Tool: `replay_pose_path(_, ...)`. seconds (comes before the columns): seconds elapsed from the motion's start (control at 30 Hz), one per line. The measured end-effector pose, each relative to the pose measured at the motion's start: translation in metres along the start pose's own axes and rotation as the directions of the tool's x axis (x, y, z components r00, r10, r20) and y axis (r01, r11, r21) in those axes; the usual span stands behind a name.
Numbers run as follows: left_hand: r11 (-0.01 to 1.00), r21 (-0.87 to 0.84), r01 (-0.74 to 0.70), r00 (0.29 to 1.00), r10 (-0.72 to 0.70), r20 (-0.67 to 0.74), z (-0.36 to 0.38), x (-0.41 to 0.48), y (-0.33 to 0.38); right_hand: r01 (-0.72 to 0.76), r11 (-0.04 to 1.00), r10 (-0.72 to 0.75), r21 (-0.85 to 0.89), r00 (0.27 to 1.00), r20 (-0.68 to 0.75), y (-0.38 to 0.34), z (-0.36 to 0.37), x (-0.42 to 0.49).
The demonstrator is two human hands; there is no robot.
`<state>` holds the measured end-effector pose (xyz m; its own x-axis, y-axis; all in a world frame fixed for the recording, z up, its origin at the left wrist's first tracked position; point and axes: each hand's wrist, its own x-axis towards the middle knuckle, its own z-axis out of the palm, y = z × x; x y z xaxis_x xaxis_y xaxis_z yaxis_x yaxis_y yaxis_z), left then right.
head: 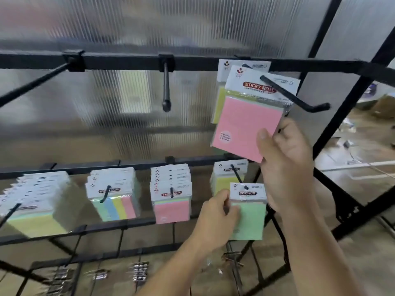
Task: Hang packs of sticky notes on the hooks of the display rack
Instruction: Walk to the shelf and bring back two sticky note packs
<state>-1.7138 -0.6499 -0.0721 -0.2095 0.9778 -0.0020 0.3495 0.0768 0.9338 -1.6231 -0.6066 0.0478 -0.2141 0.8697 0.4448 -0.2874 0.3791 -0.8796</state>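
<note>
Two packs at the rack's right-hand column. My right hand (286,159) pinches the pink pack (245,122) at its lower right corner, thumb on the face and fingers behind. Holding it low keeps the header free, where the upper hook (295,95) passes through the hole. The pack sits partway along the hook, tilted, just in front of a yellow pack (220,103) hung near the bar (128,61). My left hand (215,216) pinches the left edge of the green pack (250,218), whose hole sits at the tip of the lower hook (237,176). I judge this grip steadies it for sliding back.

The upper hook's upturned tip juts toward me, beyond the pink pack. Behind the pink pack there is only a short run before the yellow one. The middle hook (166,88) and left hook (32,84) hang bare. A slanted strut (342,116) crosses close to the right, so my right wrist has little room on that side.
</note>
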Motion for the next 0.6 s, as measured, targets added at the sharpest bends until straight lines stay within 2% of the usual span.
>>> replay_pose_path(0.17, 0.991, -0.106, -0.086, 0.996, 0.087, 0.011, -0.006, -0.020, 0.006, 0.108, 0.994, -0.108, -0.007, 0.992, -0.058, -0.018, -0.002, -0.031)
replay_pose_path(0.5, 0.974, -0.207, -0.090, 0.995, 0.081, -0.049, -0.037, -0.057, 0.015, 0.315, 0.947, -0.320, -0.062, 0.942, -0.098, -0.061, 0.006, -0.077)
replay_pose_path(0.6, 0.965, -0.246, -0.094, 0.994, 0.078, -0.075, -0.046, -0.067, 0.012, 0.325, 0.942, -0.333, -0.082, 0.936, -0.115, -0.066, 0.008, -0.089)
